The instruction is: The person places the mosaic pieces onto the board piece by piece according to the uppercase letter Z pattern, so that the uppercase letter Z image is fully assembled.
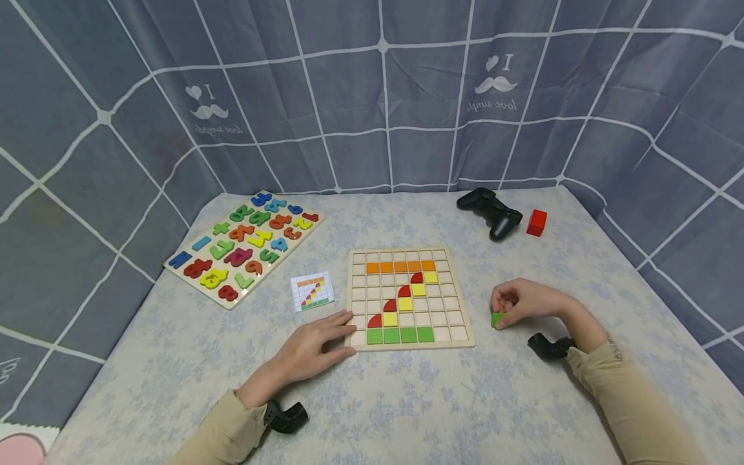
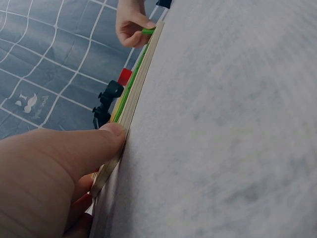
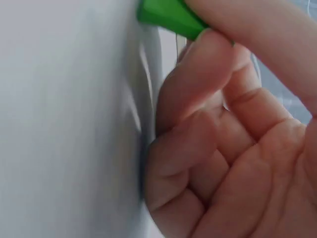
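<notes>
A wooden grid board [image 1: 453,302] lies flat mid-table. Along its near side runs a row of green squares [image 1: 392,335], and orange squares [image 1: 401,267] line the far side. Between them, yellow squares [image 1: 405,303] and rounded red pieces [image 1: 390,306] climb diagonally. My left hand [image 1: 308,349] rests against the board's near left corner, its fingers on the left edge and its thumb [image 2: 96,151] against the near edge. Right of the board, my right hand [image 1: 531,302] pinches a small green block [image 3: 171,15] between thumb and fingers, low over the table.
Left of the board lies a pattern card [image 1: 312,290] with a similar coloured design. Farther left sits a number puzzle board [image 1: 267,265] with several colourful pieces. A black game controller [image 1: 490,212] and a red block [image 1: 537,223] are at the back right. Grey-blue curtains [image 1: 349,97] surround the table.
</notes>
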Demonstrator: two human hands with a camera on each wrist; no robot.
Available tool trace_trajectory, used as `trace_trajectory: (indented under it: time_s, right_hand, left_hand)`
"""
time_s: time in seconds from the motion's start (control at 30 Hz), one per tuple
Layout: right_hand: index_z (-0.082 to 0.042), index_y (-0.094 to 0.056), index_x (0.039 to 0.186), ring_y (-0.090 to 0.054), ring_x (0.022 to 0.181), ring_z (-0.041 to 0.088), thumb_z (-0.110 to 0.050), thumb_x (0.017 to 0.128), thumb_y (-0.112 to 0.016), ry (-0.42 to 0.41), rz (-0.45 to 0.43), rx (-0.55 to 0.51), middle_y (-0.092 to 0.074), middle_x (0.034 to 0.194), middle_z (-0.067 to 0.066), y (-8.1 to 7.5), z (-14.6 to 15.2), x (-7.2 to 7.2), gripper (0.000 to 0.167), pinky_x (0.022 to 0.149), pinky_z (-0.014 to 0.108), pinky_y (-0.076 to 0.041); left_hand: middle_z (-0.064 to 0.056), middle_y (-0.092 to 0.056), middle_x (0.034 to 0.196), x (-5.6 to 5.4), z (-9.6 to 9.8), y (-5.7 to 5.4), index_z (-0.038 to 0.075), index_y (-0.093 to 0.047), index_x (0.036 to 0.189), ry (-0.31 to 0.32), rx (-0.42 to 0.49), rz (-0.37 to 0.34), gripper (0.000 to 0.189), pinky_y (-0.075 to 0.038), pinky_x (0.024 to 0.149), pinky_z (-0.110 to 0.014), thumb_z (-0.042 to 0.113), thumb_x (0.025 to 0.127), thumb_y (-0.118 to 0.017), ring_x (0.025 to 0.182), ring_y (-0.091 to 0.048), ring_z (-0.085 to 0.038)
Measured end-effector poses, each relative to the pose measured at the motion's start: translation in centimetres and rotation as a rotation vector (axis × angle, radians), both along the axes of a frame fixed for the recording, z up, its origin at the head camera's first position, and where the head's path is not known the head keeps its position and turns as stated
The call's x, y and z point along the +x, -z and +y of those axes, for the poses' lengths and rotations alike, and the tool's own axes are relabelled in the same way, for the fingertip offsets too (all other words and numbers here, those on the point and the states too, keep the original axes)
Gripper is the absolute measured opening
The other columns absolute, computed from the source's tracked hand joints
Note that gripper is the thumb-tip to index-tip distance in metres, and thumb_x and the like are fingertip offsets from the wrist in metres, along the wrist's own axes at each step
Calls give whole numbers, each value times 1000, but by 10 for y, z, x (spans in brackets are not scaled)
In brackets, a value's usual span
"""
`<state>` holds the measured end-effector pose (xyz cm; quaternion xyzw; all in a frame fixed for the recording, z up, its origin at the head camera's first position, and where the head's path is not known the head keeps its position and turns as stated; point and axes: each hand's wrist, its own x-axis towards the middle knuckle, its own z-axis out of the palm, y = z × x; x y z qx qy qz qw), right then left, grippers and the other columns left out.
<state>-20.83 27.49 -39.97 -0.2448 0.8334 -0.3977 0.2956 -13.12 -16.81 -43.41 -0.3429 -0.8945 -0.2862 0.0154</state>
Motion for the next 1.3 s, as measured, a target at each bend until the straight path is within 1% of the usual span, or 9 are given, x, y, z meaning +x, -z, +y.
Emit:
trace_trajectory:
  time_s: [0.17, 0.4, 0.53, 0.63, 0.8, 0.9, 1.1, 1.2, 1.3]
  right_hand:
    - [0, -62, 87, -47, 57, 6, -10, 80, -74, -31, 34, -98, -58, 67, 1, 2, -25, 8, 18, 53, 21, -42]
    - [-3, -66, 91, -54, 65, 10, -13, 85, -70, 36, 95, -143, -64, 76, 5, 3, -60, 22, 13, 59, 21, -45]
    - [-4, -67, 94, -57, 69, 12, -13, 87, -68, 35, 106, -133, -66, 79, 5, 6, -75, 27, 12, 63, 22, -48]
    - [-6, -69, 93, -56, 67, 11, -13, 87, -68, 29, 124, -108, -66, 78, 2, 10, -81, 30, 9, 62, 22, -48]
    - [-12, -73, 88, -56, 70, 9, -13, 85, -70, -1, 214, -71, -63, 83, -3, 13, -84, 32, 4, 63, 22, -50]
    - [-12, -74, 89, -56, 71, 9, -12, 83, -72, -5, 242, -54, -61, 85, -4, 12, -85, 32, 6, 62, 22, -50]
    - [-7, -70, 95, -57, 71, 11, -6, 80, -74, 27, 201, -50, -63, 78, -3, 9, -87, 33, 15, 62, 22, -52]
    - [-5, -69, 96, -58, 70, 13, -5, 79, -75, 8, 165, -72, -63, 79, -1, 8, -84, 33, 18, 61, 23, -52]
    - [-3, -67, 100, -58, 71, 13, -8, 79, -75, -36, 116, -94, -64, 82, 1, 7, -78, 32, 23, 62, 23, -52]
  left_hand:
    - [-8, -47, 139, 1, 0, 0, 8, -63, 124, 3, -2, 2, 45, -40, 103, -40, 37, 90, -63, 131, -40, -19]
    - [-9, -49, 138, 2, 0, 0, 8, -64, 123, 11, 8, 25, 44, -41, 101, -41, 36, 90, -64, 130, -42, -20]
    - [-10, -50, 137, 3, 0, 0, 8, -64, 122, 14, 13, 44, 43, -42, 100, -42, 35, 89, -64, 129, -43, -22]
    - [-9, -50, 137, 3, -1, 0, 8, -64, 123, 7, 10, 34, 43, -41, 101, -41, 36, 90, -64, 129, -43, -21]
    - [-8, -49, 138, 4, -2, 0, 8, -63, 124, -4, 1, 12, 45, -41, 102, -40, 38, 90, -63, 130, -42, -20]
    - [-8, -48, 139, 3, -2, 0, 8, -63, 124, -8, -4, 7, 45, -40, 103, -40, 38, 90, -63, 130, -41, -19]
    - [-7, -48, 139, 2, -2, -1, 8, -63, 124, -11, -8, 4, 45, -40, 103, -40, 38, 90, -63, 131, -41, -19]
    - [-7, -47, 139, 2, -2, -1, 8, -63, 125, -8, -8, 1, 46, -40, 103, -40, 38, 90, -63, 131, -40, -19]
    - [-8, -48, 139, 2, -1, -1, 8, -63, 125, 0, -7, 5, 46, -40, 103, -40, 39, 90, -62, 131, -40, -19]
